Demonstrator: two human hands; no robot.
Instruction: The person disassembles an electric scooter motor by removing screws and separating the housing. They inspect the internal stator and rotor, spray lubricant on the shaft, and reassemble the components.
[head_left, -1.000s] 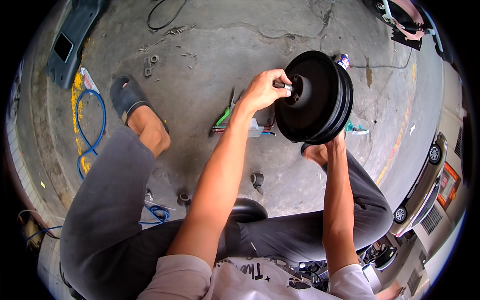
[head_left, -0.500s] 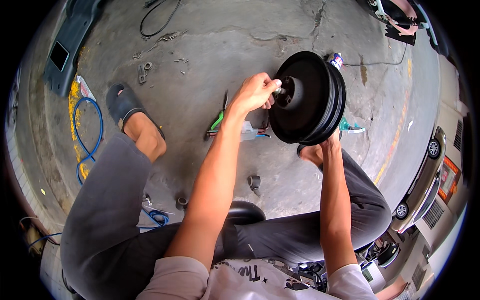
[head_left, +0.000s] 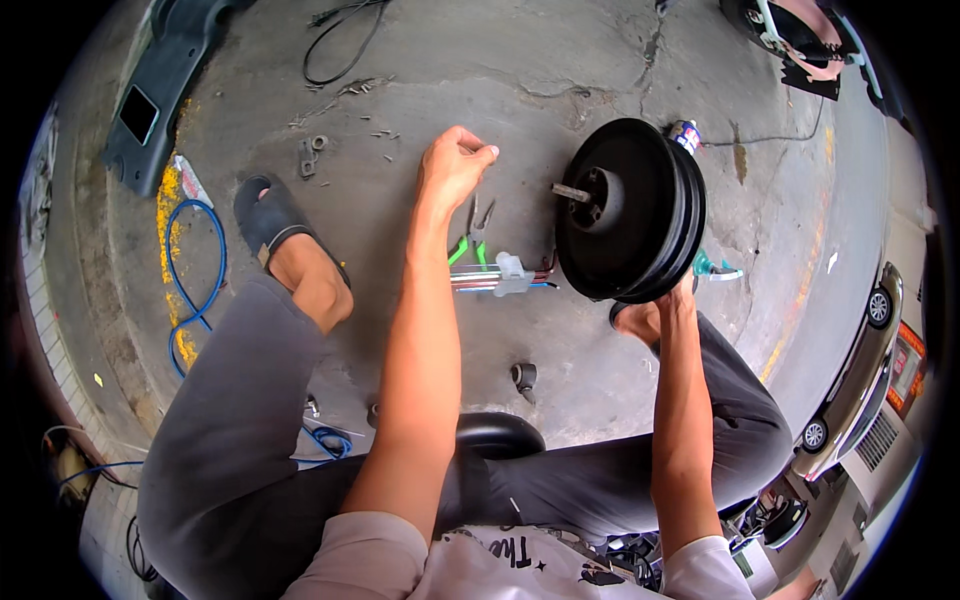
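My left hand (head_left: 456, 163) is raised left of a black wheel rim (head_left: 640, 215), fingers curled closed; whether they hold something I cannot make out. A metal axle (head_left: 568, 191) sticks out of the rim's hub. My right hand (head_left: 678, 293) grips the rim from behind at its lower right edge, mostly hidden by it. Under and beside the rim on the concrete are pliers with green handles (head_left: 462, 248), a set of hex keys in a clear holder (head_left: 508, 275), a spray can (head_left: 686, 136) and a teal bottle (head_left: 714, 270).
Dark plastic panel (head_left: 155, 110) at upper left, blue hose (head_left: 196, 260) by my left foot (head_left: 300, 260), black cable (head_left: 340, 40), small bolts and washers (head_left: 315, 150), a dark fitting (head_left: 523, 380) before me. A pink-and-black vehicle part (head_left: 805, 40) at upper right, parked car (head_left: 845, 370) at far right.
My left hand has come off the hub and moved up and left, leaving the axle exposed. The rim, still in my right hand, sits slightly lower and further right in view.
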